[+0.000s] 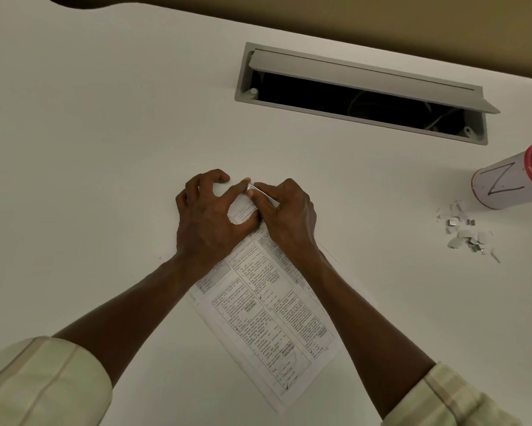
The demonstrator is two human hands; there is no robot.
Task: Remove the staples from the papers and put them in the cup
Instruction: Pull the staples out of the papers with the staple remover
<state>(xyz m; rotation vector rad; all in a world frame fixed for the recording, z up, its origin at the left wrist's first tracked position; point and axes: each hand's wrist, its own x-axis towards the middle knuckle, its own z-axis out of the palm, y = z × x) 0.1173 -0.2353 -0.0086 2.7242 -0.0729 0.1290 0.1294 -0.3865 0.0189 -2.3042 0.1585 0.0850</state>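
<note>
We press our left hand (210, 216) down on the far end of the papers (267, 305), fingers curled and spread, the forefinger and thumb framing the top corner; the point, we judge, is to pin the sheets flat so they do not lift while the staple is worked. The papers lie slantwise on the white table (89, 133), running from under our hands back toward us, which puts the stapled corner farthest out, where both hands meet.

Our right hand (286, 215) pinches a slim metal tool (263, 195), thumb and fingers closed round it, its tip aimed at that corner beside the left forefinger. The staple itself is too small to make out.

Well to the right, a heap of pulled staples and paper scraps (464, 230) sits on the table just beside the cup (509, 182), not in it. The pink-rimmed cup, marked with a letter, stands within reach of the right hand, so these pieces have yet to go in.
</note>
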